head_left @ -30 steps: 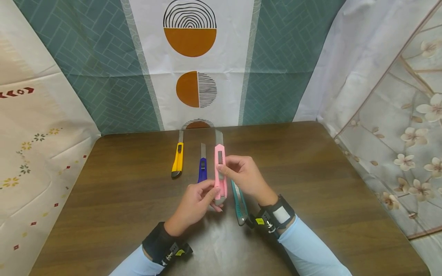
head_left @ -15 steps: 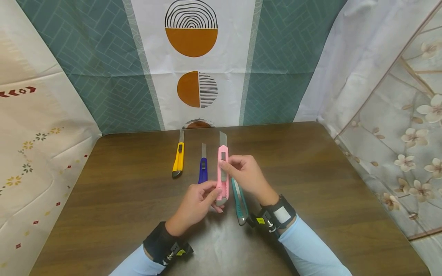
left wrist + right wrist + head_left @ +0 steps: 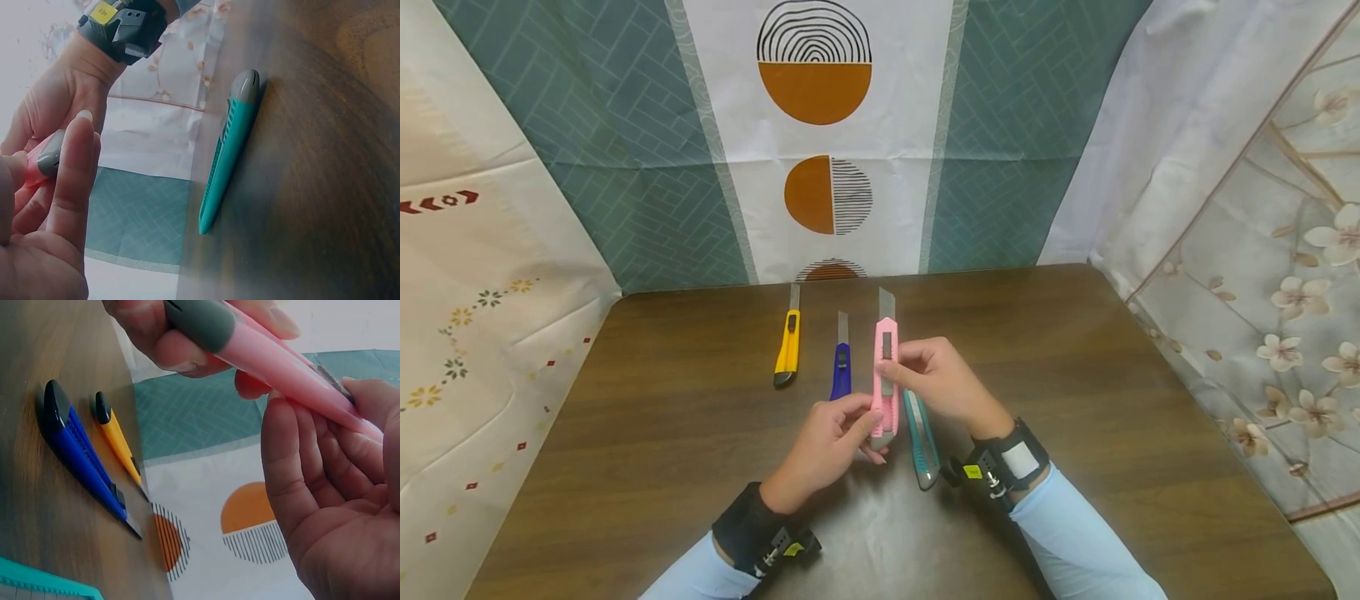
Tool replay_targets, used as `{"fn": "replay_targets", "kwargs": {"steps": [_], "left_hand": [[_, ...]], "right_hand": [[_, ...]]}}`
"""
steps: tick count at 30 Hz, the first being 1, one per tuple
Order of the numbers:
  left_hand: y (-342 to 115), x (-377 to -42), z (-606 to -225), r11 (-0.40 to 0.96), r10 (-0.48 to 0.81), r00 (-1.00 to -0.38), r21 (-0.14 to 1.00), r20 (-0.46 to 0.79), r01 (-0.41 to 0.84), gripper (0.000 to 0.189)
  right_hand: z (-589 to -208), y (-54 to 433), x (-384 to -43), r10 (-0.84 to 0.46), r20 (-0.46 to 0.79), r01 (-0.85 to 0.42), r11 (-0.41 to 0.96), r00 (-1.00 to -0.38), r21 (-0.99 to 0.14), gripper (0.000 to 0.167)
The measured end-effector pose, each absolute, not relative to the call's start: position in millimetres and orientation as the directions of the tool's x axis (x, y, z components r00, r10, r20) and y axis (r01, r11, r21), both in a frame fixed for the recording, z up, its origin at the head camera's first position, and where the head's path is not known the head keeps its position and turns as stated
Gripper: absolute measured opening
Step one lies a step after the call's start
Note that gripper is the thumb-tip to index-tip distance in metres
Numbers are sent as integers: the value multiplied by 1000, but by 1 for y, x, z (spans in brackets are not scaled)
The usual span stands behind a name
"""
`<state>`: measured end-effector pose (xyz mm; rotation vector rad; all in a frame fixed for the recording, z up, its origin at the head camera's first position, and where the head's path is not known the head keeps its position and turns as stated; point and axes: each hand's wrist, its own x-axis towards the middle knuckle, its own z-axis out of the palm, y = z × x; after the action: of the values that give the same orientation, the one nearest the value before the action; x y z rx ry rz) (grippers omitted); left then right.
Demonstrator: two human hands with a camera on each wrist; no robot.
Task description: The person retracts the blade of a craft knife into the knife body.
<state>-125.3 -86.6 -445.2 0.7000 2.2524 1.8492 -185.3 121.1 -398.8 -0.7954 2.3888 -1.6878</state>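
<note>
In the head view a pink utility knife (image 3: 887, 327) points away from me, its metal blade (image 3: 887, 303) showing beyond the tip. My left hand (image 3: 822, 442) pinches its grey butt end between thumb and fingers. From the right, my right hand (image 3: 943, 383) grips the body, thumb on the slider side and fingers beneath, as the right wrist view shows too. A blue utility knife (image 3: 841, 367) lies just left of the pink one, blade out. To its right is a teal utility knife (image 3: 922, 446), also seen whole in the left wrist view.
Farther left on the brown wooden table (image 3: 1075, 375) lies a yellow utility knife (image 3: 787, 346) with its blade out. Patterned cloths hang behind the table's back edge and along both sides, including a flowered one (image 3: 1285, 333) at right.
Both hands and the pink knife have shifted slightly to the right. My right thumb sits a little lower along the knife than half a second ago, and the right wrist has drifted right.
</note>
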Motion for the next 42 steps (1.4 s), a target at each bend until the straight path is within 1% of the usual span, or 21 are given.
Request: {"fn": "replay_targets", "kwargs": {"steps": [12, 16, 22, 31, 34, 38, 42], "left_hand": [[-87, -125, -445, 136, 427, -888, 959, 169, 247, 28], [-87, -125, -445, 135, 425, -890, 961, 163, 240, 28], [-87, -125, -445, 142, 422, -892, 960, 161, 241, 27], [-87, -125, -443, 119, 424, -885, 957, 191, 263, 25], [-86, -125, -444, 131, 413, -889, 953, 197, 272, 25], [-86, -124, -443, 140, 404, -896, 955, 187, 263, 27], [-85, -124, -442, 144, 397, -900, 957, 178, 252, 28]], "right_hand": [[-402, 119, -186, -486, 268, -404, 200, -832, -893, 8], [-403, 119, -186, -495, 269, -400, 179, -826, -899, 8], [-404, 119, -187, -502, 269, -409, 190, -822, -893, 8], [-403, 121, -185, -561, 321, -459, 119, -763, -881, 16], [-403, 121, -186, -560, 301, -453, 153, -772, -878, 14], [-401, 122, -186, -560, 237, -423, 228, -794, -877, 8], [-401, 123, -187, -574, 195, -399, 254, -796, -881, 10]]}}
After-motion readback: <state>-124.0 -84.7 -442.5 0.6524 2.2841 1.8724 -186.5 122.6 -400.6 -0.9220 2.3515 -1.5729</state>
